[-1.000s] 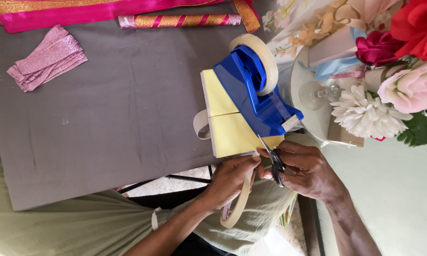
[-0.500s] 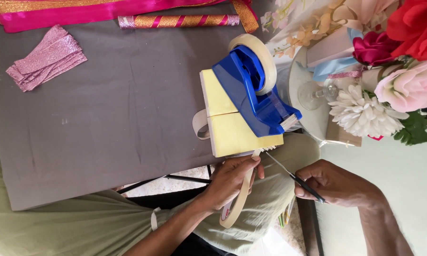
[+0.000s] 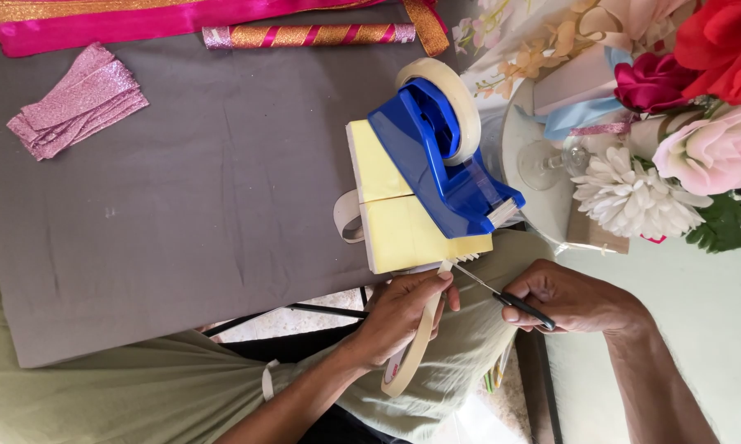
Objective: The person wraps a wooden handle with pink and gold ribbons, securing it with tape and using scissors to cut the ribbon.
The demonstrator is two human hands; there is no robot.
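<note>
My left hand (image 3: 403, 316) holds a cream roll of tape (image 3: 410, 362), and its fingertips pinch the tape's end against the near edge of a yellow box (image 3: 399, 226). A blue tape dispenser (image 3: 444, 160) with a clear tape roll rests on top of that box. To the right, my right hand (image 3: 572, 298) grips small black-handled scissors (image 3: 502, 294). Their thin blades point left toward the tape strip, a short way from my left fingertips. A loose loop of cream tape (image 3: 347, 218) sticks out at the box's left side.
The box lies on a grey board (image 3: 181, 205) across my lap. Folded pink glitter ribbon (image 3: 74, 103) lies at far left, with a pink and gold ribbon (image 3: 140, 16) and a striped gold stick (image 3: 304, 34) along the far edge. Artificial flowers (image 3: 683, 123) and a glass (image 3: 543, 160) crowd the right.
My right hand has drawn the scissors away to the right from the tape beside my left hand. The left hand keeps the tape end at the box edge.
</note>
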